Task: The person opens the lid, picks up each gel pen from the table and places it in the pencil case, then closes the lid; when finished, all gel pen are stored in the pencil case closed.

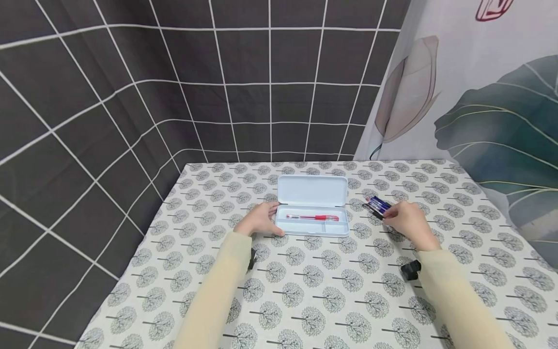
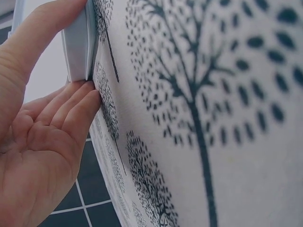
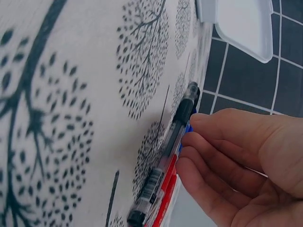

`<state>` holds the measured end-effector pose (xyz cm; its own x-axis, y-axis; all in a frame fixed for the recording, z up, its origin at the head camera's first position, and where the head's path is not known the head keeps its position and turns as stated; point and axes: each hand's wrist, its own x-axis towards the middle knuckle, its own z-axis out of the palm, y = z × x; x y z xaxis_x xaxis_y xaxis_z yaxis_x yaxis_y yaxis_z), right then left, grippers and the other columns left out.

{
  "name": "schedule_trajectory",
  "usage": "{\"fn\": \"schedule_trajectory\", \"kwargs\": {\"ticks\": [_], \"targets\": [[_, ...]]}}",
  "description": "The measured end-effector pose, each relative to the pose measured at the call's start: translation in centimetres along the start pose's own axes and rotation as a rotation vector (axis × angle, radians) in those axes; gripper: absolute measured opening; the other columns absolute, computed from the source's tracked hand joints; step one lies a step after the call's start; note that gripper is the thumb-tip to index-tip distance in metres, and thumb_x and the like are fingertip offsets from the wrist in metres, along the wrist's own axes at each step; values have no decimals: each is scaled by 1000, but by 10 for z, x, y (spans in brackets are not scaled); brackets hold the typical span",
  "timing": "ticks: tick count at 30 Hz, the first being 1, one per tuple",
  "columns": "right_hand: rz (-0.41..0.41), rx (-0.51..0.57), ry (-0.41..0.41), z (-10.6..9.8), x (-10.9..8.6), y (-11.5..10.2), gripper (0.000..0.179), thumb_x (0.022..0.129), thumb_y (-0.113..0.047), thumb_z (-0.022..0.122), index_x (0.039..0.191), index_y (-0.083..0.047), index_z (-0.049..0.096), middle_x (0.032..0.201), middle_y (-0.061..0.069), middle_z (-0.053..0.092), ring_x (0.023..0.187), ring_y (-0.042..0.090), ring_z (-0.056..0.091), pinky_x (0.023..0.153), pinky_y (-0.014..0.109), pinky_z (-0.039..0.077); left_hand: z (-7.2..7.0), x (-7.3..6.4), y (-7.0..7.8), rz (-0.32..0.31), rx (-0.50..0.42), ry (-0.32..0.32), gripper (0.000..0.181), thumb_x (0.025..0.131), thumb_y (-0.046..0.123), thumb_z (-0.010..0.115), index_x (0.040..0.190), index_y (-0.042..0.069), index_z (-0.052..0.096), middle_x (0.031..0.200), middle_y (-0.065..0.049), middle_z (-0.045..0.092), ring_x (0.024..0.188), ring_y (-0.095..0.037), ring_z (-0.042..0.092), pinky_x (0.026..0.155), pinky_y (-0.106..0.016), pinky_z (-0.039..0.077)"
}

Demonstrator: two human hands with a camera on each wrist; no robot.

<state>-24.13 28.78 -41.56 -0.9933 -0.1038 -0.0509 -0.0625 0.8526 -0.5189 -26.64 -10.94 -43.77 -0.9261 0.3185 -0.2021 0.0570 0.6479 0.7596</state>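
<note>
A pale blue pencil case (image 1: 312, 230) lies with its lid (image 1: 312, 190) raised at the back. Inside it is a red pen (image 1: 322, 217), lying lengthwise in the rear compartment. My left hand (image 1: 260, 220) holds the left end of the case, its thumb at the front corner and its other fingers at the side. On the right, my right hand (image 1: 409, 224) pinches a blue pen (image 1: 381, 203) among a small group of pens. A black pen (image 3: 163, 151) lies nearest the camera in the right wrist view, with a red pen (image 3: 166, 194) just behind it.
The table is covered by a white cloth (image 1: 314, 291) with a tree print. A dark curtain (image 1: 244, 97) with white grid lines hangs behind and to the left. A pale curtain (image 1: 471, 97) with a leaf print hangs at the right.
</note>
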Motion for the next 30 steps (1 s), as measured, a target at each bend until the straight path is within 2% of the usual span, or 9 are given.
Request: {"fn": "schedule_trajectory", "kwargs": {"ticks": [5, 14, 20, 25, 30], "targets": [[9, -17, -4, -3, -1, 0, 28, 80, -7, 72, 105, 7, 70, 98, 24, 71, 73, 21, 63, 66, 36, 56, -2, -1, 1, 0, 5, 6, 104, 59, 12, 91, 148, 1, 37, 151, -14, 44, 137, -28, 46, 116, -36, 36], [5, -94, 9, -1, 0, -7, 21, 75, 1, 69, 94, 8, 72, 102, 32, 68, 84, 39, 65, 76, 54, 56, -2, -1, 1, 7, 6, 0, 104, 60, 12, 91, 147, 0, 37, 151, -15, 44, 137, -28, 46, 116, -35, 37], [-21, -176, 16, 2, 4, -7, 21, 68, 7, 68, 89, 8, 71, 90, 28, 70, 73, 35, 65, 72, 56, 56, 0, 0, -2, 9, 9, 1, 104, 59, 13, 91, 148, 0, 37, 151, -15, 44, 137, -28, 46, 116, -35, 37], [-39, -180, 13, 2, 6, -6, 19, 67, 9, 68, 85, 9, 69, 85, 26, 68, 68, 31, 63, 69, 52, 57, 0, 0, -2, 9, 15, 2, 104, 60, 14, 91, 148, 1, 37, 150, -14, 44, 137, -27, 46, 116, -35, 37], [-20, -176, 1, 3, 7, -5, 18, 68, 7, 70, 86, 9, 70, 86, 27, 69, 68, 30, 64, 69, 52, 57, -1, -1, 0, 8, 5, -2, 104, 60, 12, 91, 148, 0, 37, 150, -15, 44, 137, -28, 46, 116, -36, 36]]}}
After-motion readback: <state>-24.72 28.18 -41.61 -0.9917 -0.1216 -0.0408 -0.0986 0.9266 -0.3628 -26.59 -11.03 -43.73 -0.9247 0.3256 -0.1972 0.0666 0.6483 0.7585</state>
